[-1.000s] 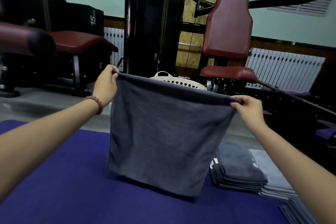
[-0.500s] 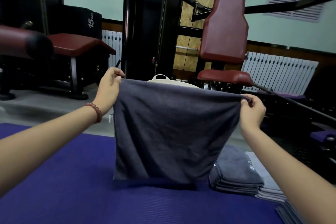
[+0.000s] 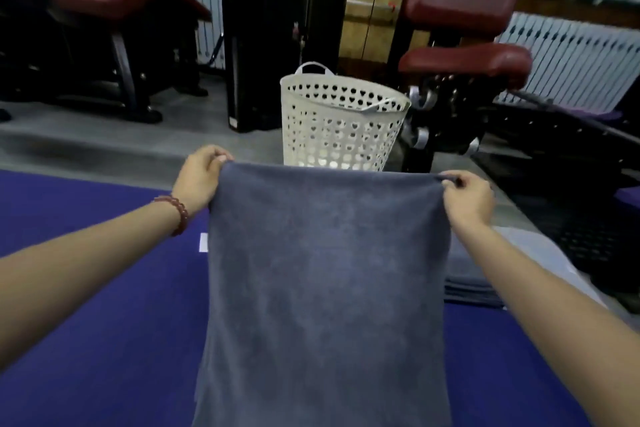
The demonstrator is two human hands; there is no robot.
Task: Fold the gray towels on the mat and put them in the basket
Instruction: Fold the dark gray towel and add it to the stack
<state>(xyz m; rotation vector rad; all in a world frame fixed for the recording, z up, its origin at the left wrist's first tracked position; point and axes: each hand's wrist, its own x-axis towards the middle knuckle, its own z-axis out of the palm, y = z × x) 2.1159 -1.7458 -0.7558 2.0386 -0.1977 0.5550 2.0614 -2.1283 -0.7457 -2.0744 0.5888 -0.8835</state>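
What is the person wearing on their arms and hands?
Very little. The left hand and right hand have no gloves, and no sleeves show on either forearm. The left wrist carries a bracelet of round, dark red beads. Nothing is worn on the right wrist.
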